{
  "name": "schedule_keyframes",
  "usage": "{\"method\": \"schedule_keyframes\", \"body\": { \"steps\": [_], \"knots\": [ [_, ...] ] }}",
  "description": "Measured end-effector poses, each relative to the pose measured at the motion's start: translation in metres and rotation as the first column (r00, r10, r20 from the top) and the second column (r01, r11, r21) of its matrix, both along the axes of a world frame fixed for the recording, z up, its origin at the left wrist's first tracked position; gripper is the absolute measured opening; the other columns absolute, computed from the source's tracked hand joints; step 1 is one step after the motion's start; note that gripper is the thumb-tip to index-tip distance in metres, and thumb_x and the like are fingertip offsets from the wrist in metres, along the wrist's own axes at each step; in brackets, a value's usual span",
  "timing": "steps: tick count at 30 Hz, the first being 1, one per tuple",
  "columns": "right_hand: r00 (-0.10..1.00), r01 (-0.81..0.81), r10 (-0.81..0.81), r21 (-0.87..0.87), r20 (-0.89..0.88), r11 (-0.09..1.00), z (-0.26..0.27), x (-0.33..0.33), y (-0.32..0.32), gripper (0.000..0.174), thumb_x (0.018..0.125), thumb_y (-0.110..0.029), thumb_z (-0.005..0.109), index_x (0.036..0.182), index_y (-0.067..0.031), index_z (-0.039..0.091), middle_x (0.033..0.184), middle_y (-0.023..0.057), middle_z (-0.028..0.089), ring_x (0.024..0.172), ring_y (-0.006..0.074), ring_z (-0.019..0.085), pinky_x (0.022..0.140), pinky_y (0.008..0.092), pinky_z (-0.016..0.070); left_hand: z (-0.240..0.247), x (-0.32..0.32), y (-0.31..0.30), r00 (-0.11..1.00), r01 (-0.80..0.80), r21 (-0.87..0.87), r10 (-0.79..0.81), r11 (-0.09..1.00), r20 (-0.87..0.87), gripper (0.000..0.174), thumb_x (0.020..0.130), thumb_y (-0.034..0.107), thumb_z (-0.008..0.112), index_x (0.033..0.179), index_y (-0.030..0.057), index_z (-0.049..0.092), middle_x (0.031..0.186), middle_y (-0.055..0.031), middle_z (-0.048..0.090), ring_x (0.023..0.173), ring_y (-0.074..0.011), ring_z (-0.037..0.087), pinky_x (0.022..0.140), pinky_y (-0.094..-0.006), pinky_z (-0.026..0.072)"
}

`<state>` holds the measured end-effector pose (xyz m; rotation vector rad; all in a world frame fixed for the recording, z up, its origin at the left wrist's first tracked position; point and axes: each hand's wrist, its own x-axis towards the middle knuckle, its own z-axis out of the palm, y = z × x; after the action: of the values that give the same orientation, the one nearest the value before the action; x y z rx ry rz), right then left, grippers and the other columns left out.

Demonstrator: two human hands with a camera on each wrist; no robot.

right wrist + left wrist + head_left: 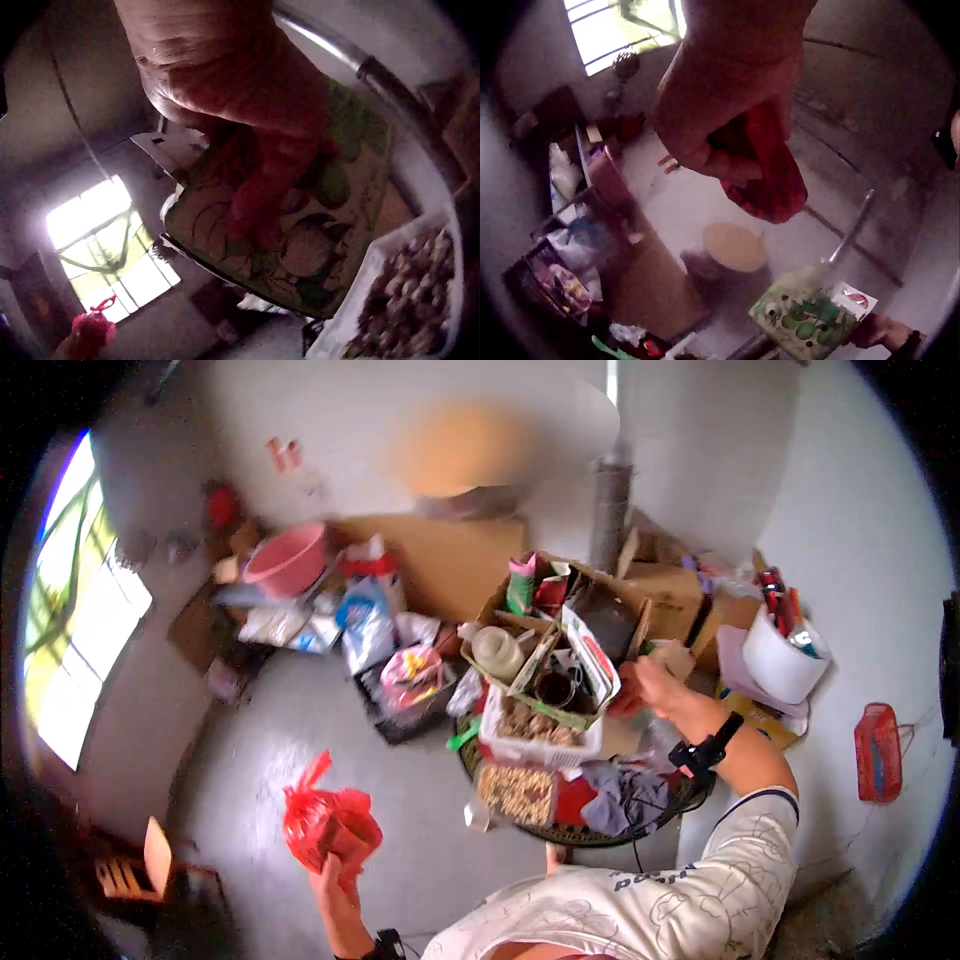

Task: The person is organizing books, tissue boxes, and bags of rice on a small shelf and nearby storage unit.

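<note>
My left hand (338,888) holds up a knotted red plastic bag (322,822) over the floor, its fingers curled round the lower part. In the left wrist view those fingers (735,166) close on the red plastic; what is inside is hidden. On the right, my right hand (660,688) is at the side of a divided cardboard box (337,240) printed with green fruit and leaves. Its fingers (255,214) point down, loosely extended along the printed panel. Inside the box stand a pale bottle (497,652), a dark glass jar (555,688) and upright printed packets (592,655).
Below the box are a white basket (540,753) of brown nut-like pieces, a container of peanuts (515,792) and a grey cloth (622,800) on a round table. A white bucket (787,660) stands right. Bags and a pink basin (288,563) lie at back left.
</note>
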<state>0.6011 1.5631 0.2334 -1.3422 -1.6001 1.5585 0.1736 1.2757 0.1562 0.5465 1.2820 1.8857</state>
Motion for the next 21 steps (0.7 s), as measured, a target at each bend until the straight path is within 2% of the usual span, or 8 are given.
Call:
{"method": "schedule_keyframes", "body": {
  "steps": [2, 4, 6, 8, 13, 17, 18, 21],
  "knots": [
    [0.996, -0.078, 0.073, -0.143, -0.041, 0.987, -0.006, -0.058, -0.040, 0.032, 0.086, -0.023, 0.041, 0.089, 0.0036, 0.059, 0.068, 0.0132, 0.062, 0.059, 0.0252, 0.063, 0.048, 0.0338, 0.0494, 0.005, -0.031, -0.046, 0.995, -0.008, 0.066, 0.014, 0.998, -0.096, 0.053, 0.077, 0.020, 0.059, 0.123, 0.0043, 0.037, 0.110, -0.0051, 0.049, 0.089, -0.0152, 0.051, 0.066, -0.0265, 0.0434],
    [0.985, -0.170, 0.169, -0.074, -0.018, 0.983, -0.020, -0.112, -0.079, 0.029, 0.083, -0.018, 0.044, 0.090, 0.0060, 0.058, 0.062, 0.0120, 0.059, 0.059, 0.0249, 0.063, 0.047, 0.0333, 0.0483, 0.015, -0.052, -0.090, 0.980, -0.091, 0.114, 0.109, 0.989, -0.165, 0.060, 0.075, 0.016, 0.061, 0.126, 0.0022, 0.034, 0.119, -0.0080, 0.045, 0.103, -0.0199, 0.049, 0.074, -0.0299, 0.0466],
    [0.926, -0.351, 0.353, -0.037, 0.131, 0.935, -0.065, -0.158, -0.098, 0.027, 0.079, -0.016, 0.045, 0.084, 0.0073, 0.059, 0.062, 0.0119, 0.059, 0.059, 0.0228, 0.063, 0.046, 0.0326, 0.0466, 0.025, -0.069, -0.138, 0.957, -0.190, 0.123, 0.211, 0.974, -0.198, 0.060, 0.074, 0.012, 0.061, 0.127, 0.0022, 0.033, 0.121, -0.0092, 0.044, 0.110, -0.0222, 0.046, 0.084, -0.0338, 0.0458],
    [0.859, -0.479, 0.503, -0.203, 0.093, 0.854, -0.059, -0.214, -0.140, 0.027, 0.080, -0.017, 0.046, 0.080, 0.0066, 0.060, 0.067, 0.0131, 0.062, 0.058, 0.0212, 0.063, 0.045, 0.0312, 0.0463, 0.037, -0.077, -0.182, 0.916, -0.324, 0.097, 0.338, 0.941, -0.218, 0.060, 0.075, 0.012, 0.061, 0.127, 0.0022, 0.033, 0.122, -0.0094, 0.044, 0.111, -0.0230, 0.045, 0.088, -0.0354, 0.0433],
    [0.599, -0.742, 0.798, -0.333, 0.057, 0.581, -0.095, -0.322, -0.205, 0.030, 0.079, -0.019, 0.043, 0.076, 0.0056, 0.061, 0.073, 0.0138, 0.064, 0.058, 0.0198, 0.064, 0.047, 0.0293, 0.0476, 0.035, -0.084, -0.276, 0.732, -0.594, 0.157, 0.611, 0.789, -0.300, 0.065, 0.072, 0.015, 0.067, 0.127, 0.0017, 0.035, 0.123, -0.0101, 0.044, 0.113, -0.0239, 0.044, 0.097, -0.0377, 0.0351],
    [0.296, -0.872, 0.950, -0.378, 0.100, 0.312, -0.120, -0.394, -0.253, 0.032, 0.076, -0.020, 0.042, 0.079, 0.0058, 0.062, 0.071, 0.0130, 0.064, 0.061, 0.0189, 0.063, 0.049, 0.0299, 0.0489, 0.020, -0.083, -0.339, 0.535, -0.791, 0.118, 0.773, 0.600, -0.343, 0.065, 0.070, 0.011, 0.070, 0.125, 0.0008, 0.039, 0.120, -0.0086, 0.048, 0.110, -0.0214, 0.046, 0.094, -0.0338, 0.0366],
    [0.213, -0.896, 0.975, -0.386, 0.060, 0.219, -0.136, -0.404, -0.201, 0.032, 0.076, -0.020, 0.042, 0.080, 0.0055, 0.062, 0.070, 0.0126, 0.063, 0.061, 0.0186, 0.063, 0.051, 0.0301, 0.0493, 0.023, -0.073, -0.286, 0.485, -0.829, 0.090, 0.790, 0.552, -0.373, 0.065, 0.070, 0.011, 0.070, 0.125, 0.0008, 0.039, 0.120, -0.0086, 0.048, 0.110, -0.0214, 0.046, 0.094, -0.0338, 0.0366],
    [-0.017, -0.912, 0.997, -0.411, 0.081, 0.018, -0.139, -0.454, -0.204, 0.033, 0.076, -0.019, 0.041, 0.095, 0.0038, 0.057, 0.073, 0.0120, 0.063, 0.062, 0.0175, 0.062, 0.053, 0.0297, 0.0497, 0.019, -0.081, -0.286, 0.394, -0.869, 0.065, 0.763, 0.491, -0.513, 0.060, 0.070, 0.011, 0.070, 0.122, 0.0004, 0.043, 0.116, -0.0075, 0.051, 0.106, -0.0197, 0.049, 0.092, -0.0320, 0.0377]
  ]
}}
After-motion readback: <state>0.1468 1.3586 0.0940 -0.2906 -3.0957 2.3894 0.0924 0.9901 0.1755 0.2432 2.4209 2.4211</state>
